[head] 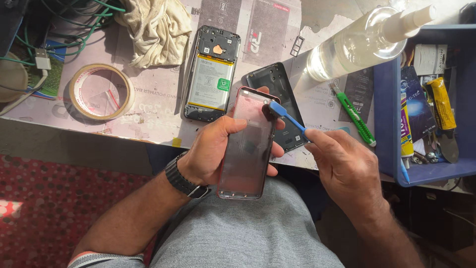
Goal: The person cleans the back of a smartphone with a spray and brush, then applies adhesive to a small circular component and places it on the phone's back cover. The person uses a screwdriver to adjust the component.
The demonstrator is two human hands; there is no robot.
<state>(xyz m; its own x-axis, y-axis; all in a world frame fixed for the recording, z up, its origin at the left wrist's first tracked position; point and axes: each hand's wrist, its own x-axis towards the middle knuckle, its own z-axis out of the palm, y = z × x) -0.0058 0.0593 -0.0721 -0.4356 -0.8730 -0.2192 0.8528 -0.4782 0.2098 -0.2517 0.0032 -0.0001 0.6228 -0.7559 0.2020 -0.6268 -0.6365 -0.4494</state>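
Note:
My left hand (pixel 214 149) grips a phone back frame (pixel 248 149) with a reddish rim, held upright over my lap, thumb across its inner face. My right hand (pixel 344 166) holds a small blue brush (pixel 287 116); its dark bristle head rests on the upper right of the frame's inner side. A black watch sits on my left wrist. On the table beyond lie an opened phone body (pixel 210 74) showing its battery, and a dark back cover (pixel 277 84) partly hidden behind the frame.
A roll of tape (pixel 101 92), a crumpled cloth (pixel 156 30), green wires (pixel 74 25), a clear spray bottle (pixel 362 42) and a green utility knife (pixel 358 119) lie on the table. A blue bin (pixel 384 124) of tools and glue tubes stands right. Red carpet below left.

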